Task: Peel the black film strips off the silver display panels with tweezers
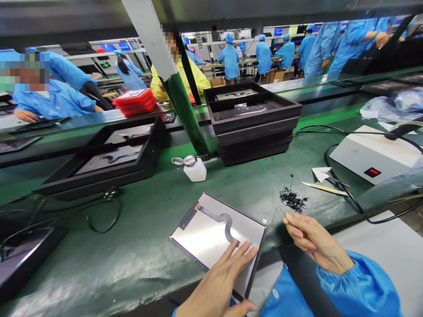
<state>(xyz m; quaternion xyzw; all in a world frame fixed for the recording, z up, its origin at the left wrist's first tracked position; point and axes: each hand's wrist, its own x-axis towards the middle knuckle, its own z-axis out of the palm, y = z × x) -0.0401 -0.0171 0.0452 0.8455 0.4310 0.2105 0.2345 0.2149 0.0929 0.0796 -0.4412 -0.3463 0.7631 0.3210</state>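
A display panel [211, 237] lies tilted on the bench, silver back up, with a curved grey flex cable [228, 226] on it. My left hand [221, 281] is open, its fingers spread flat on the panel's near right part, over the cable's lower end; the thumb is outside the near corner. My right hand [309, 237], closed in a pinch, holds thin metal tweezers [282, 211], mostly hidden by the fingers. Their tips are right of the panel, apart from it. Just beyond is a pile of black shreds [293, 199].
Behind the panel stands a white dispenser bottle [195, 169], lid raised. Black trays [256, 132] are stacked at the back; another tray [132, 167] is left. A yellow-handled knife [325, 189] and a white corded box [373, 154] are right. Co-workers sit across the line.
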